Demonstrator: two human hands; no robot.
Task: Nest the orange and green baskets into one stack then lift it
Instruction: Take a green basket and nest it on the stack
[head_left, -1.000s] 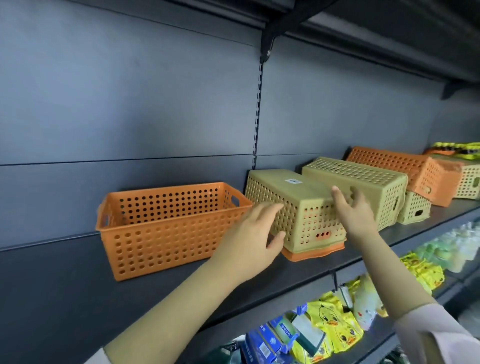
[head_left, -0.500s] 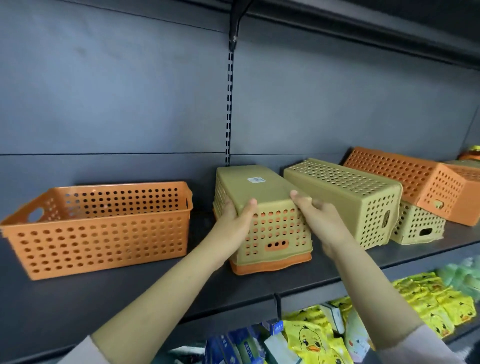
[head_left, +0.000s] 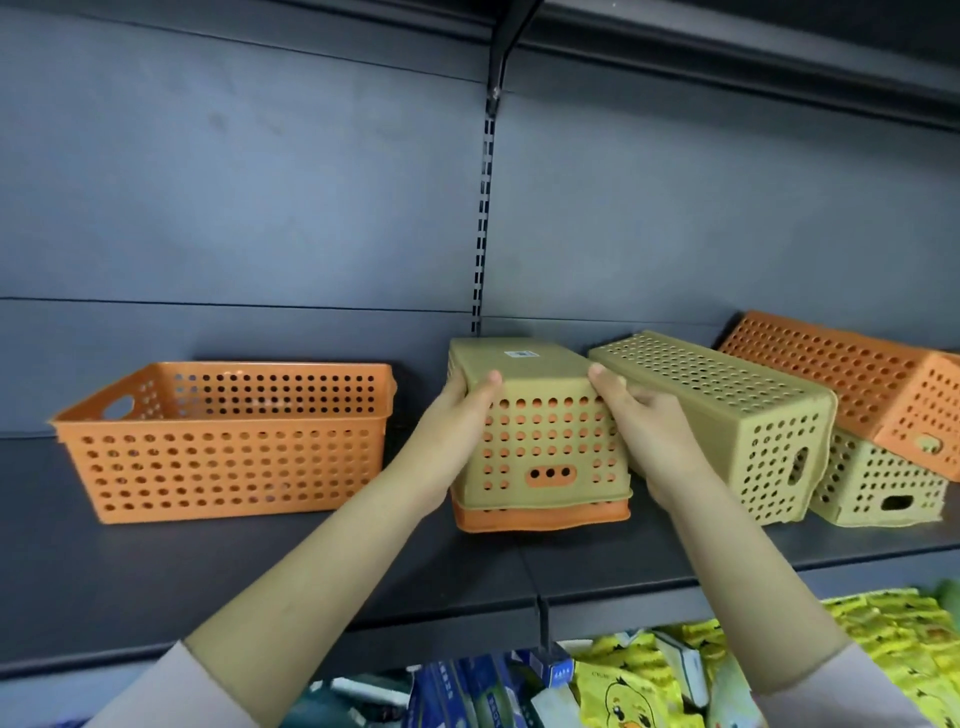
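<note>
Both your hands, left (head_left: 457, 431) and right (head_left: 644, 431), have closed in to clamp fingers on the upturned green basket (head_left: 540, 415) over the orange one (head_left: 540, 514), so lifting looks next.

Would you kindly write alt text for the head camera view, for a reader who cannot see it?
Two bare hands, left hand and right hand, grip the sides of an upside-down green basket nested over an orange basket on a dark shelf. An upright orange bin stands to the left.
</note>
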